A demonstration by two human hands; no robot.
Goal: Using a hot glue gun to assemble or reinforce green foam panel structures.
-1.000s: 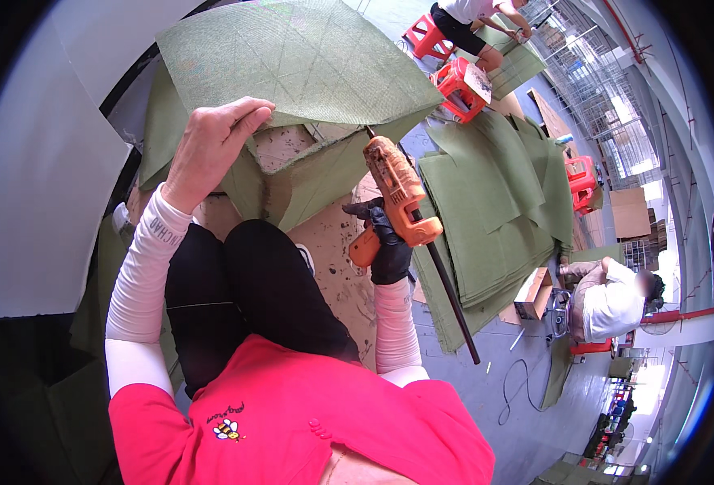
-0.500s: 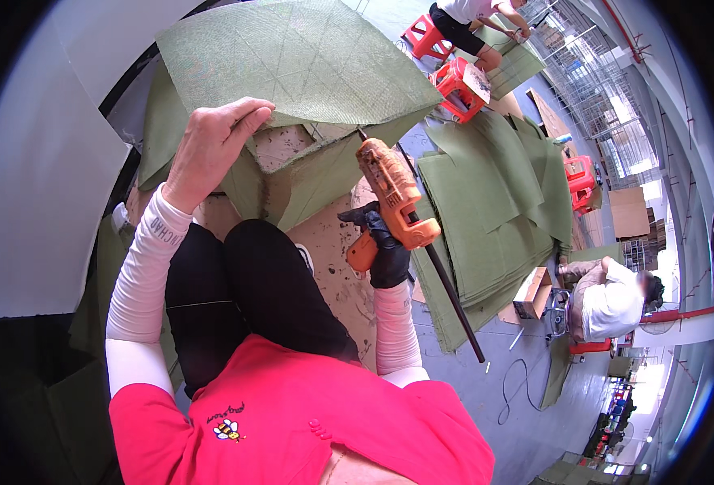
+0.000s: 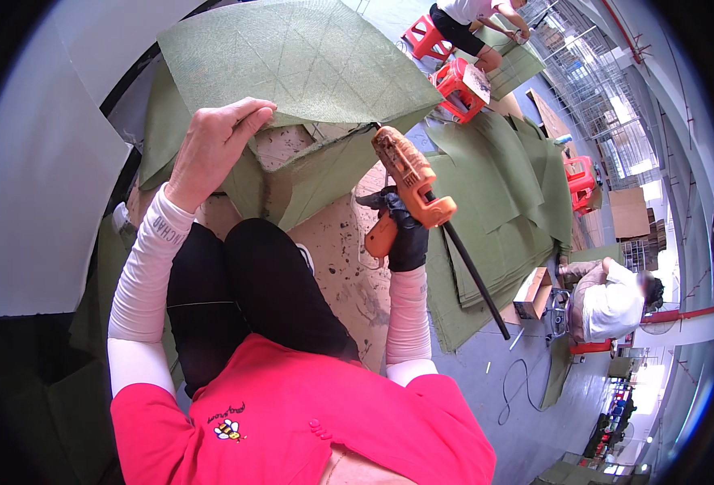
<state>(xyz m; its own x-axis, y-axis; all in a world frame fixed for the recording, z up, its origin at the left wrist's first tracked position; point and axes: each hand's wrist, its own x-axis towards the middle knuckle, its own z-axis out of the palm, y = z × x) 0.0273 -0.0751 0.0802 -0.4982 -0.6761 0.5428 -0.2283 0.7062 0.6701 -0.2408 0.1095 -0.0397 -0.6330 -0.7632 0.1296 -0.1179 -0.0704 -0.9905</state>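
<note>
Since the earlier frame, the orange glue gun (image 3: 409, 174) and the right hand (image 3: 408, 238) have shifted to the right along the edge of the work, while the left hand (image 3: 207, 149) stays almost where it was. The right hand, in a black glove, is wrapped around the gun's handle; a black rod (image 3: 476, 279) sticks out of the gun's back end, slanting down to the right. The gun's nozzle is at the near edge of a green sheet (image 3: 300, 61), close to its right corner; whether it touches is too small to tell. The bare left hand has thumb and fingertips pinched together on that same edge, further left. The sheet lies over a green box-like piece (image 3: 316, 174) in front of the knees, with a gap between them beside the left hand. A pile of green sheets (image 3: 494, 218) lies to the right, near a red stool (image 3: 460, 87).
</note>
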